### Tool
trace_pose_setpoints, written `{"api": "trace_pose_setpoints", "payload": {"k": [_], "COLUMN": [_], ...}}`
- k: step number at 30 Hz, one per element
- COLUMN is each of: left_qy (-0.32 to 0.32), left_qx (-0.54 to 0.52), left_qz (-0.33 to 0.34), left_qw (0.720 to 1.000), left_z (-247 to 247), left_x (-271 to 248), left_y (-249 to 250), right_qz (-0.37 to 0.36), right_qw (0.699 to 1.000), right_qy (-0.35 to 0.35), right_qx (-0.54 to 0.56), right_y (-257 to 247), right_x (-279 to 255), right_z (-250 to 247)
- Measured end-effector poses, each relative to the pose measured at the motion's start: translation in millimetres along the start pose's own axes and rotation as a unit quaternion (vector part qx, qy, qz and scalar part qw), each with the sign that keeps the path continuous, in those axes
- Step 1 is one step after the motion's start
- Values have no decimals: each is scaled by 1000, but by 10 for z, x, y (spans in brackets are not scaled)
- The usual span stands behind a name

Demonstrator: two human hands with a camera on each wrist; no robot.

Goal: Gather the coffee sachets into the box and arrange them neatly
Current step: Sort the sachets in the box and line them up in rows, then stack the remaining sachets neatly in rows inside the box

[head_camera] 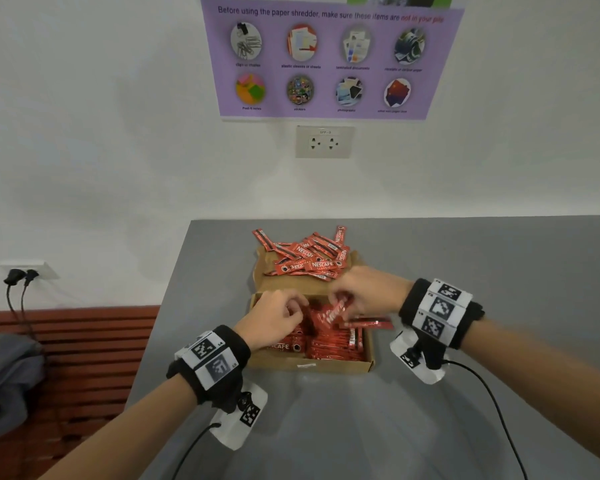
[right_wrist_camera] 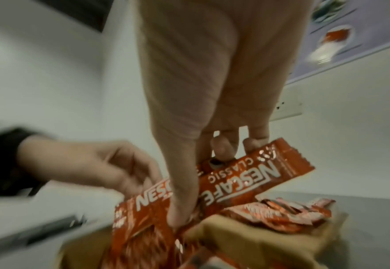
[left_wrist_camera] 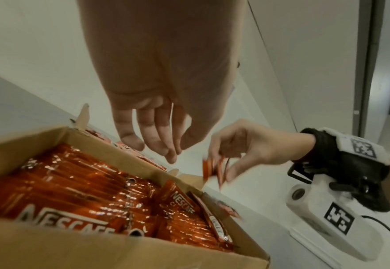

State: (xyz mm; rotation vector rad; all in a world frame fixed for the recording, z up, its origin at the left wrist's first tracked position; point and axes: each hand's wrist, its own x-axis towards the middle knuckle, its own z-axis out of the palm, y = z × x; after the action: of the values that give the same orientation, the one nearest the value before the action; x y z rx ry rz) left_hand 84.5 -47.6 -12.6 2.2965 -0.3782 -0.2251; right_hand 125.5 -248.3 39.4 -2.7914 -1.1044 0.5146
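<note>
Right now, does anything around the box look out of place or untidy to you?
Yes. A loose pile of sachets lies jumbled at all angles on the open flap behind the box, not in it. One sachet pokes across the box's right wall. The right hand holds a few sachets; the left hand holds none.

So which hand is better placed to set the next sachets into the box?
Right. The right hand already pinches a few sachets directly above the box, while the left hand hovers over the packed rows, fingers curled and empty.
</note>
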Motion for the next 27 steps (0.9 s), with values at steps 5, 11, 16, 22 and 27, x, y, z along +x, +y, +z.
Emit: {"api": "trace_pose_setpoints", "payload": {"k": [5,11,16,22,27], "left_qy": [16,57,108,166,176], "left_qx": [-156,-428,-393,-297,-242], "left_qz": [-18,-22,-32,-66,-80], "left_qw": [987,902,912,938,951], "left_z": [-5,62,89,-109,-226], "left_x": [-18,58,159,225,213], "left_y": [4,236,270,91,-20], "right_qz": [23,23,50,114,276], "right_qw": [967,917,882,922,954], "right_qy": [192,272,279,284,110], "right_qx": [166,292,376,237,-40], "right_y": [-43,-407,-500,-213,28], "right_x": [100,190,207,88,-107], "right_z": [-147,61,211,253,314]}}
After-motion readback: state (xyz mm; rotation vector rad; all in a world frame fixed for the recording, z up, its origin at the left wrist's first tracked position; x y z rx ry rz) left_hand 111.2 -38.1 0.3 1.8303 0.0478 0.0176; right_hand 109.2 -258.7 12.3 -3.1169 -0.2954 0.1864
